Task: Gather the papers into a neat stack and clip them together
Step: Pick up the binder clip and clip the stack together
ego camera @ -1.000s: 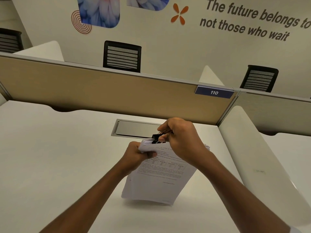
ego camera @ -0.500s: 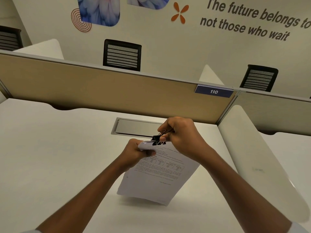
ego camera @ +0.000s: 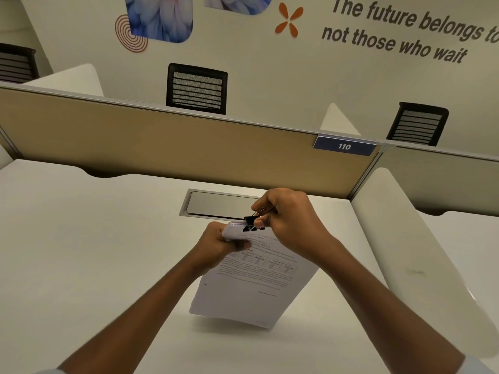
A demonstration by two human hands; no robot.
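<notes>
Print on the white paper stack (ego camera: 251, 290) is too small to read; the right grip (ego camera: 291, 220) covers part of the black binder clip (ego camera: 249, 220).

Not much to go on clothing-wise tbh. Both arms come in from the bottom corners, and you only get a sliver of fabric on each side. The right sleeve (ego camera: 483, 364) is a light, whitish-blue cloth that ends high up the arm. The left sleeve (ego camera: 47, 371) is an even thinner strip of the same pale stuff, right at the frame edge. I can't tell what kind of shirt it is, too little of it shows. From those cuffs down, the left forearm (ego camera: 151, 300) and right forearm (ego camera: 378, 287) are uncovered, long and fairly slim. The left hand (ego camera: 216, 244) and right hand (ego camera: 291, 220) are bare too. One short, pale nail shows on the right hand.
</notes>
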